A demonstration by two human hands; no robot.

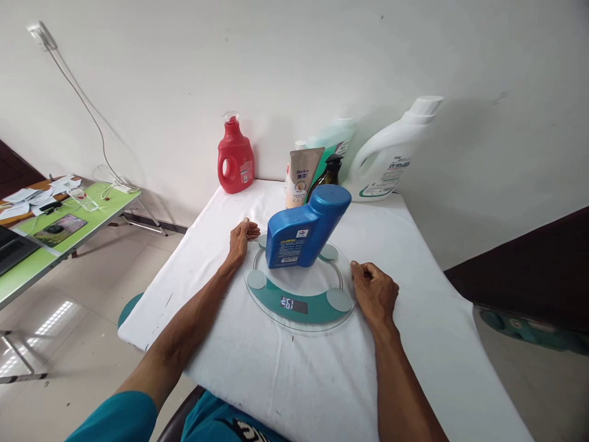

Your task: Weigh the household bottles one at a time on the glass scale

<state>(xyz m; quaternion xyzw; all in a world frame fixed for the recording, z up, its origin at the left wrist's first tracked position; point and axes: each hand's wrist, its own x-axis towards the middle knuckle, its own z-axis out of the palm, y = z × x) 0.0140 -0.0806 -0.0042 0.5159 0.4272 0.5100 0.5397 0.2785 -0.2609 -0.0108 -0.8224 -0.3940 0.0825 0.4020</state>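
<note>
A round glass scale point(271, 302) with a green band lies on the white-covered table, its small display point(294, 305) lit with digits. On the glass stands a blue plastic bottle point(294, 230), its capped neck leaning up to the right. At the scale's upper left rim rests my left hand point(242, 238), fingers loosely stretched. My right hand point(375, 290) is beside the right rim with curled fingers, thumb and forefinger at the glass edge. Whether it grips the rim is hidden.
Along the wall stand a red jug point(237, 156), a beige tube point(304, 175), a dark pump bottle point(330, 172), a pale green bottle point(340, 132) and a white jug point(391, 156). Left is a green table point(103, 209) with papers and a laptop point(13, 248).
</note>
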